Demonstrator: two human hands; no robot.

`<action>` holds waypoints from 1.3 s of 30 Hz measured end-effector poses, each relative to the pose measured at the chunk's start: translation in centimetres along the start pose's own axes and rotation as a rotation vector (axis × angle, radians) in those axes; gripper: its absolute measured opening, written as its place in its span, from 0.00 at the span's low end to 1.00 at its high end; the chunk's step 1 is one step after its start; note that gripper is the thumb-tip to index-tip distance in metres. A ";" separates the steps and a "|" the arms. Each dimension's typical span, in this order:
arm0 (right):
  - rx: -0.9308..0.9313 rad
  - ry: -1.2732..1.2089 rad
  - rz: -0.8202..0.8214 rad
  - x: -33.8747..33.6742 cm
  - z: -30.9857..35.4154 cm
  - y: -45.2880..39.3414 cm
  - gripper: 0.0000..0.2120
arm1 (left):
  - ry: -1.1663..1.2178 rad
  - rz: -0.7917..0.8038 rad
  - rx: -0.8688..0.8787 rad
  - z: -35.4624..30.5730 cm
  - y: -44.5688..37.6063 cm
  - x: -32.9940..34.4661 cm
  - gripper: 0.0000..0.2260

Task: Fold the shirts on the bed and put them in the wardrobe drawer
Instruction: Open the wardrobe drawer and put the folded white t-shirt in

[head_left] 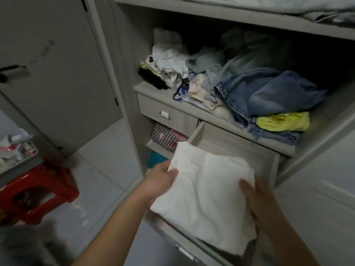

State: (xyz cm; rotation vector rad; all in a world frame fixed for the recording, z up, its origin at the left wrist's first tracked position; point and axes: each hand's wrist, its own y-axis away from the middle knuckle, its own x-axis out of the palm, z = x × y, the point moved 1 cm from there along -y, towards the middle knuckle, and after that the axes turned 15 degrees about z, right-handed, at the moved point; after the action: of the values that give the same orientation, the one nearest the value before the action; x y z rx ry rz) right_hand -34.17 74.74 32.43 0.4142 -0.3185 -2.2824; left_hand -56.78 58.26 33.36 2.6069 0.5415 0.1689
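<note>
- I hold a folded white shirt (205, 191) in both hands, over the open wardrobe drawer (240, 150).
- My left hand (163, 179) grips the shirt's left edge, thumb lying on top of the cloth and the other fingers tucked underneath, out of sight.
- My right hand (255, 200) grasps the shirt's right edge, thumb pressed on top near the far corner, the rest of the fingers hidden beneath the fabric.
- The shirt covers most of the drawer's near part; its near corner hangs over the drawer front. I cannot tell whether its underside already rests on the drawer bottom.
- The drawer is pulled out toward me; its far inside wall and left side show bare, pale wood.
- To the left of it, a second drawer (167, 114) with a metal pull is closed.
- On the shelf (146, 89) just above the drawers lie loose clothes: a white bundle (169, 58) at the far left, folded jeans (269, 93) at the right, and a yellow garment (282, 121) on the near right edge.
- Below the closed drawer, a checked cloth (165, 137) sits in an open compartment.
- On the floor to the left stands a red plastic stool (38, 192).
- The wardrobe door (57, 73) stands open at the far left.
</note>
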 end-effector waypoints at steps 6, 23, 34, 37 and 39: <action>0.183 0.182 -0.096 -4.2 -0.5 -8.0 0.32 | -0.629 -0.194 0.031 -2.8 -9.6 4.3 0.16; 0.412 0.920 0.062 5.1 -10.6 -11.9 0.31 | -1.552 0.145 -0.017 8.2 -19.9 4.7 0.37; 0.314 0.776 -0.013 5.6 -10.0 -12.8 0.37 | -1.525 0.342 0.039 5.6 -20.3 5.3 0.37; 0.247 0.456 -0.183 5.5 -7.4 -9.7 0.35 | -1.234 0.483 0.153 3.5 -19.0 6.4 0.35; 0.170 0.164 -0.334 5.4 -5.7 -6.4 0.31 | -0.882 0.566 0.220 2.0 -17.2 8.1 0.31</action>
State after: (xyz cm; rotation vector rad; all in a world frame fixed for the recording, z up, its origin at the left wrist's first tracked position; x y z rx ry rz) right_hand -39.59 74.45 23.97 0.7880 -0.3846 -2.5320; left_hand -54.88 74.69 23.73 2.6180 -0.5078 -0.8642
